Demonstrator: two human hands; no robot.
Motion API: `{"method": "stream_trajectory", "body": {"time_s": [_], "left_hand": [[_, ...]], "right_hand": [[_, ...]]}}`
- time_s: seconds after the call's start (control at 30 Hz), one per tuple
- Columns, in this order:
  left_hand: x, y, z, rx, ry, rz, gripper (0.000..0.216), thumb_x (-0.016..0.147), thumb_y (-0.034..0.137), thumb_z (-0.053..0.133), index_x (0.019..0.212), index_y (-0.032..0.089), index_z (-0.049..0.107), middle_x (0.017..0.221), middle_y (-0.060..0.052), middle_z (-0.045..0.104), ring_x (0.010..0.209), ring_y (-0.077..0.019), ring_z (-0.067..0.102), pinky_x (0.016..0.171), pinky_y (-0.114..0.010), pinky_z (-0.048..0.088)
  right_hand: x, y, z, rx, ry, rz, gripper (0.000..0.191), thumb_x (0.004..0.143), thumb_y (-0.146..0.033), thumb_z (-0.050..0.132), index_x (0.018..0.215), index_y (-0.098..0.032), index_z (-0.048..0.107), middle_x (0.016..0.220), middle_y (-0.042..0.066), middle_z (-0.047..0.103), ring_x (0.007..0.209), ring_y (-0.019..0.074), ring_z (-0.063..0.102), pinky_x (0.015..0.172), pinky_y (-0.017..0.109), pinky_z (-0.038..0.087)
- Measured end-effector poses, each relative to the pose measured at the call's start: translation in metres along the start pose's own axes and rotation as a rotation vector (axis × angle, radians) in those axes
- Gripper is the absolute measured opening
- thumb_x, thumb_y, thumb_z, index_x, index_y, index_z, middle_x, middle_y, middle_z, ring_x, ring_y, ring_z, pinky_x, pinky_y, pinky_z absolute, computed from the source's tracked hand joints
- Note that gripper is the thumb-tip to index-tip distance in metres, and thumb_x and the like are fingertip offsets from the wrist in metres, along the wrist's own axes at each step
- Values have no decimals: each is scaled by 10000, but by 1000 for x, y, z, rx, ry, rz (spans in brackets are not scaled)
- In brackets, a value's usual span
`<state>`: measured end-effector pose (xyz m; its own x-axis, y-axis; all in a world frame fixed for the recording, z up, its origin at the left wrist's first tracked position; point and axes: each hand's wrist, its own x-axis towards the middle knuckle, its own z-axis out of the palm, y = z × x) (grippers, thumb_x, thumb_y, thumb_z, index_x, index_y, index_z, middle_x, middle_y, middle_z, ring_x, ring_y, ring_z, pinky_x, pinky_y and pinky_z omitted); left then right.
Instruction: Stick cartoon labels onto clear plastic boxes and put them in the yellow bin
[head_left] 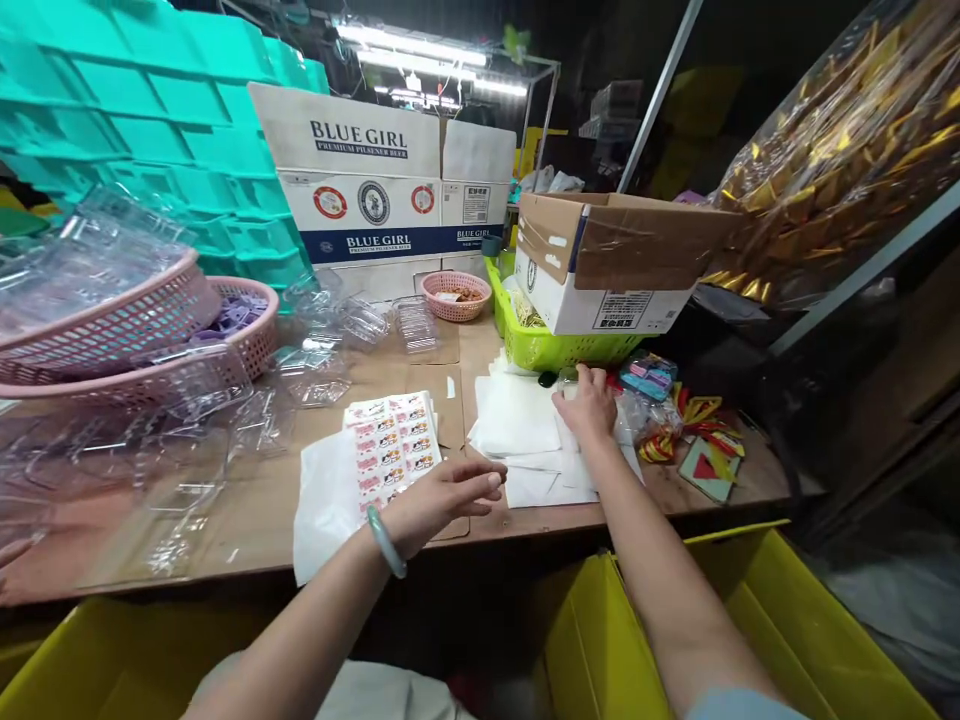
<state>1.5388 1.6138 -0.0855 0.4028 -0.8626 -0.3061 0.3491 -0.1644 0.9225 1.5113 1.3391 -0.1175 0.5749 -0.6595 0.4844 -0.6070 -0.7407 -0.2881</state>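
Observation:
My left hand (448,502), with a pale green bangle (385,543) on its wrist, hangs over the table's front edge. Its fingers are loosely bent and apart, and nothing shows in them. Just left of it lies a sheet of animal stickers (390,445) on white backing paper (324,500). Over a spread of white paper sheets (517,415), my right hand (589,406) reaches forward with thumb and fingers apart. Its fingertips are beside a small clear item and a small black object (547,379), in front of the lime green basket (536,348). Whether they touch the clear item I cannot tell.
Clear plastic boxes (315,345) and pink baskets (247,350) crowd the left side. A cardboard box (600,285) sits on the green basket. Red and yellow ribbons (694,425) lie at right. Yellow bins (592,625) stand below the table edge.

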Motion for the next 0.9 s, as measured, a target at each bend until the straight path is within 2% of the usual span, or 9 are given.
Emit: {"method": "stream_trajectory", "body": {"time_s": [0.1,0.17,0.23,0.33,0.4,0.53,0.67,0.8,0.9], "left_hand": [[29,-14,21,-310,172,22,504,694,446,750,1135,252,600,1292,-92,528,1179,-245,506,925,-358,455],[45,-19,33,-526,215,35,478,697,461,742,1103,264,582,1222,-82,557,1109,-239,552,859,-367,495],[57,-22,39,-678,231,30,384,693,413,753,984,222,591,1035,-65,605,932,-204,617,791,-355,527],[60,-25,37,-701,321,5,325,661,281,787,892,196,575,880,-21,594,749,-142,619,736,-334,553],[55,-28,32,-656,363,12,337,656,257,793,905,199,574,875,-11,591,723,-133,616,713,-335,563],[44,-31,27,-677,415,2,294,714,339,746,902,178,587,857,-30,599,712,-152,624,666,-342,569],[33,-30,23,-773,352,48,297,737,402,718,895,187,589,763,-8,582,669,-148,613,661,-348,564],[16,-28,15,-815,334,127,285,711,306,741,925,192,590,734,-2,579,634,-127,597,571,-256,518],[-2,-29,6,-870,321,231,264,715,228,716,942,200,585,707,23,557,578,-86,550,585,-231,501]], "right_hand": [[-46,-6,-23,468,28,-108,412,759,-313,566,1154,-217,499,1176,96,459,953,222,554,845,365,488],[-80,-11,-36,746,-152,-248,433,771,-339,577,1180,-251,467,1180,70,458,898,179,571,790,328,521],[-97,-5,-45,813,-297,-343,470,788,-387,593,1218,-265,447,1177,64,488,965,189,568,840,342,512],[-78,37,-49,510,-42,-126,531,792,-528,577,1209,-214,476,1166,118,522,1107,280,501,943,464,432],[-49,74,-46,171,111,71,717,733,-635,586,1267,-174,460,1261,182,478,1199,372,416,987,559,339],[-10,109,-31,-215,-143,200,1044,634,-760,576,1435,-153,292,1322,232,457,1237,467,355,995,650,205],[-13,89,-24,-269,-188,218,843,736,-571,571,1422,-144,331,1237,227,522,1189,430,424,997,657,169],[-28,58,-50,116,2,119,832,665,-464,639,1399,-182,367,1255,189,513,1202,399,417,1009,630,232],[-43,20,-77,936,-67,34,792,682,-546,597,1385,-261,367,1191,103,562,1126,303,509,1026,547,323]]}}
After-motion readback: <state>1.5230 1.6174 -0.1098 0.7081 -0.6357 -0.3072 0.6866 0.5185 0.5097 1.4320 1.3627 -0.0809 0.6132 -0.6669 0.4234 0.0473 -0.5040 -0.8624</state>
